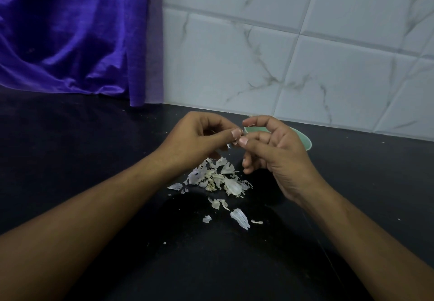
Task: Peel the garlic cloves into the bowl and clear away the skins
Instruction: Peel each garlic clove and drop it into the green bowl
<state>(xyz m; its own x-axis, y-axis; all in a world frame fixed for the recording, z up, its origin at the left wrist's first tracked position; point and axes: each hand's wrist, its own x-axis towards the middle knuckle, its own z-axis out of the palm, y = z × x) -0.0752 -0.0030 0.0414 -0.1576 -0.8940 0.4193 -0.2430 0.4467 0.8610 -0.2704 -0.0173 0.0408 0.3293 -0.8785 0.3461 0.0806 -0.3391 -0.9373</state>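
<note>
Both hands meet at centre. Left hand [196, 137] and right hand [280, 154], fingers curled, pinch one small pale garlic scrap [234, 143] between the thumb tips; clove or skin, cannot tell. Smooth pale-green round bowl [304, 137] at 3 o'clock of the scrap, half hidden behind the right hand. Papery, curled white skins [218, 179] heaped at 6 o'clock on the matte black counter [70, 150]. Sheeny purple curtain [70, 30] at 10 o'clock; marbled white tiles [305, 54] at 1.

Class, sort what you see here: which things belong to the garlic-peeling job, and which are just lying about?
Job: left hand, right hand, the garlic bit they pinch, green bowl, loose skins.
Just there: purple curtain, tiled wall, black counter.
</note>
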